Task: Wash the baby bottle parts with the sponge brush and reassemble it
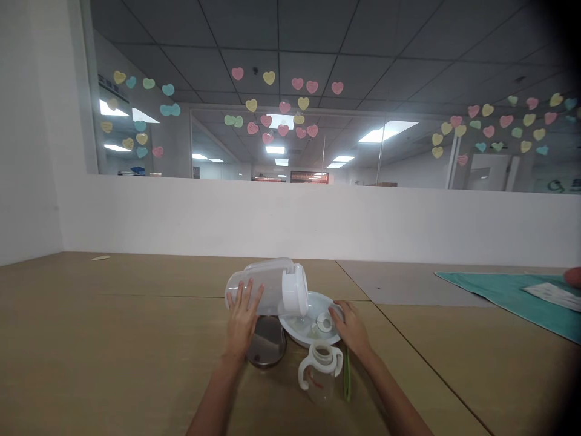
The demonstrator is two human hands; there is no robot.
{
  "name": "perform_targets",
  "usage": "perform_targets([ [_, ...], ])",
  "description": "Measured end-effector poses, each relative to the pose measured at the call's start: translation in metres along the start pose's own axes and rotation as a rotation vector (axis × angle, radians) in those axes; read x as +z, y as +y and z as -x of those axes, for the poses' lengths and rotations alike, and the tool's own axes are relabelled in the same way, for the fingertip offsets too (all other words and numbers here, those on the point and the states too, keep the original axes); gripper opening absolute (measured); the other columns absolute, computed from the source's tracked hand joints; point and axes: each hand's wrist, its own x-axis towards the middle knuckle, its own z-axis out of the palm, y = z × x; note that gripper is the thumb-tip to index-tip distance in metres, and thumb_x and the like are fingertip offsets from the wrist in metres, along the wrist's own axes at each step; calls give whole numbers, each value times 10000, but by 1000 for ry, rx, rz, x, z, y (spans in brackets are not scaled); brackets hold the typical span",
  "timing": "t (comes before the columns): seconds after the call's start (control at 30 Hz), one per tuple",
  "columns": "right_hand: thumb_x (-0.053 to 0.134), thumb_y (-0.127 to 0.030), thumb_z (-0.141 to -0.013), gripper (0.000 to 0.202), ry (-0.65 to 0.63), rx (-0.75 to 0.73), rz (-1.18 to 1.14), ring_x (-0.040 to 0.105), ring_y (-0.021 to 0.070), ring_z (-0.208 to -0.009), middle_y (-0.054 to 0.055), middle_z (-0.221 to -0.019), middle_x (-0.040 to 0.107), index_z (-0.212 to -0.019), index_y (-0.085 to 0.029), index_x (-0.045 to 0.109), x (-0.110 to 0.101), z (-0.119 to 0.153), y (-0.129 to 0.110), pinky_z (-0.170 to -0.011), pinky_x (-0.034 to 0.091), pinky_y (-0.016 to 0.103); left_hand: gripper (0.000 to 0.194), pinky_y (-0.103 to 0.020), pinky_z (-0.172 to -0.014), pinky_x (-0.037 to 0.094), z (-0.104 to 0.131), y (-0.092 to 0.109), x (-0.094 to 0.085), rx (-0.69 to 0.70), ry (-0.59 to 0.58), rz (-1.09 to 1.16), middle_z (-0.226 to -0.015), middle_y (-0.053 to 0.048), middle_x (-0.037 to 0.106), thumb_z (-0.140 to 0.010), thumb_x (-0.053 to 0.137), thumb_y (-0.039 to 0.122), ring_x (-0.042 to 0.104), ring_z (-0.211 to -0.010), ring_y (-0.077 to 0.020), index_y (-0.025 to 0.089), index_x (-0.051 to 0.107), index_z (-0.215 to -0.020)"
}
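Observation:
A clear pitcher with a white lid [295, 289] is tilted on its side, its lid end over a pale blue bowl [297, 333]. My left hand [244, 315] lies against the pitcher's near side with its fingers spread. At the bowl's right rim is my right hand [351, 327], fingers curved and close to a small white ring-shaped piece [324, 322] inside the bowl. In front of the bowl stands an open clear bottle with white handles [323, 363]. A dark round dish [267, 345] sits beneath my left hand's side.
A thin green item [347, 375] lies right of the bottle. On the far right, a teal cloth [490, 290] carries a white packet [554, 295] and a reddish object [572, 277]. A white wall [272, 218] borders the wooden table [136, 339].

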Motion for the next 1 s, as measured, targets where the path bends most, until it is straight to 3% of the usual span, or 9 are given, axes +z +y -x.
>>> perform_targets([
  [0.17, 403, -413, -876, 344, 9, 3, -35, 589, 235, -934, 98, -951, 664, -905, -179, 653, -3, -1, -2, -860, 429, 350, 632, -594, -1081, 243, 2, 0, 2, -65, 22, 116, -1504, -130, 287, -879, 451, 173, 190, -1403, -313, 253, 223, -1462],
  [0.33, 370, -422, -888, 368, -6, 18, 17, 595, 233, -896, 94, -909, 675, -857, -185, 649, -6, 0, -7, -825, 424, 342, 786, -544, -1082, 298, 2, -1, 5, -135, 99, 277, -1506, -174, 256, -871, 532, 347, 228, -1391, -318, 222, 58, -1486],
  [0.43, 332, -421, -908, 406, 14, 17, 17, 597, 233, -901, 107, -926, 679, -883, -172, 652, -9, 0, -10, -822, 421, 342, 832, -498, -1086, 325, 4, -7, 2, -157, 141, 335, -1510, -175, 243, -860, 555, 343, 245, -1386, -306, 220, 21, -1486],
  [0.63, 289, -417, -928, 455, 63, 14, 29, 605, 232, -866, 121, -911, 683, -900, -150, 657, -10, -1, -8, -801, 422, 342, 815, -452, -1041, 405, 11, -20, -2, 25, 140, 312, -1511, -163, 249, -874, 506, 193, 236, -1389, -287, 248, -35, -1481],
  [0.8, 286, -416, -935, 455, 47, 2, 61, 603, 233, -865, 118, -902, 680, -880, -150, 651, -10, -1, -7, -792, 413, 330, 781, -429, -1030, 423, 12, -21, -2, 111, 145, 232, -1507, -163, 259, -888, 460, 160, 237, -1388, -282, 226, -42, -1483],
  [0.9, 281, -419, -942, 473, 27, -22, 96, 599, 227, -814, 109, -816, 670, -774, -164, 643, -10, 0, -6, -758, 405, 320, 765, -443, -1039, 408, 10, -17, -1, 59, 114, 252, -1521, -167, 217, -903, 445, 195, 207, -1399, -283, 217, -55, -1481],
  [1.0, 304, -398, -940, 466, 10, -57, 134, 592, 222, -795, 101, -785, 660, -712, -170, 641, -8, 0, -3, -756, 396, 318, 771, -454, -1053, 389, 10, -13, 3, -82, 105, 305, -1517, -168, 229, -901, 481, 299, 229, -1394, -288, 208, -15, -1484],
])
